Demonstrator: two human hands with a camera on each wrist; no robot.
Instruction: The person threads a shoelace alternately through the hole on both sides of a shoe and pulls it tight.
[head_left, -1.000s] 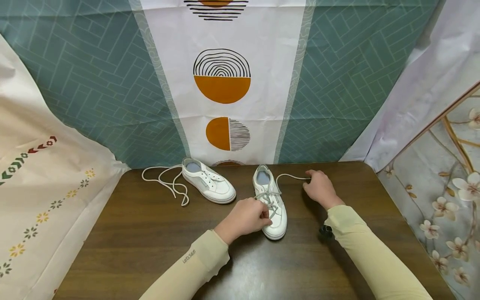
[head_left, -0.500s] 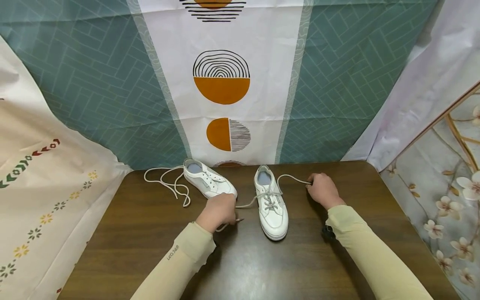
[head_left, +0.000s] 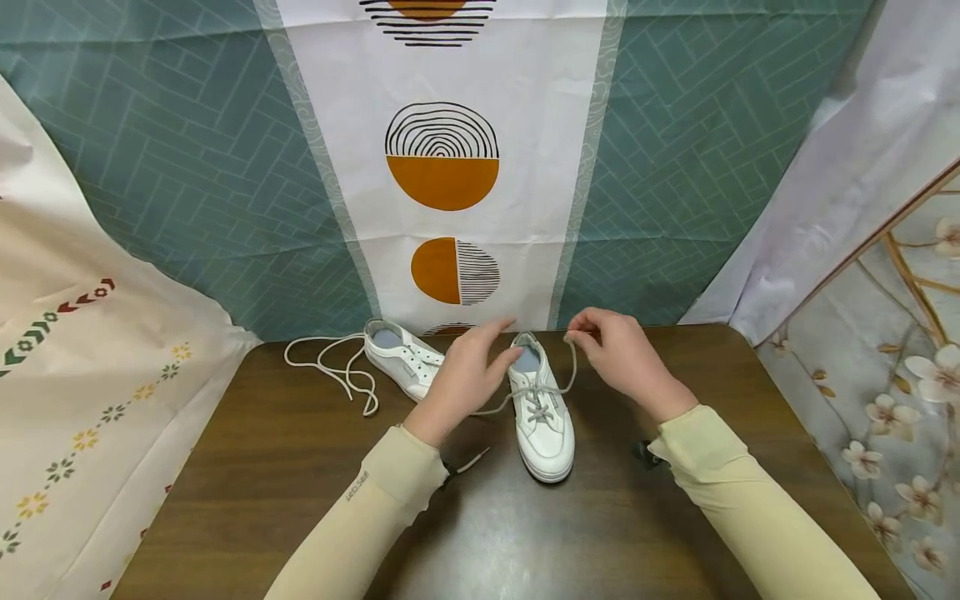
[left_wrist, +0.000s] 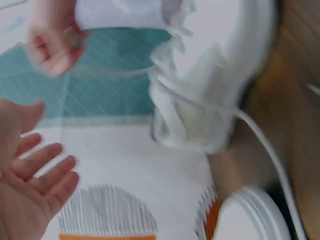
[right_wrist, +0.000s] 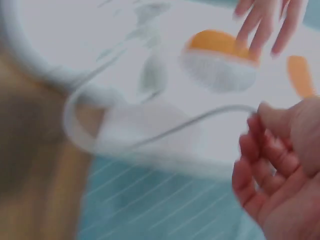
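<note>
A white lace-up shoe (head_left: 547,446) stands on the table, toe toward me, its grey lacing crossed over the tongue. My right hand (head_left: 628,357), raised beside the shoe's heel, pinches the right shoelace (head_left: 573,371) between thumb and forefinger; the right wrist view shows that pinch, with the lace (right_wrist: 192,121) curving back to the shoe. Left of the shoe, my left hand (head_left: 465,377) hovers with fingers spread, nothing in them; its bare palm shows in the left wrist view. The loose left shoelace (head_left: 495,410) runs behind this hand, its tip (head_left: 474,460) lying on the table.
A second white shoe (head_left: 396,360) stands at the back left, partly behind my left hand. Its long loose lace (head_left: 324,363) lies looped on the brown table (head_left: 300,467). Patterned cloth (head_left: 480,192) hangs right behind the table.
My left hand pulled the left lace out leftward, let it go, then rose toward the shoe's heel. My right hand lifted the right lace and brought it left, nearer the shoe.
</note>
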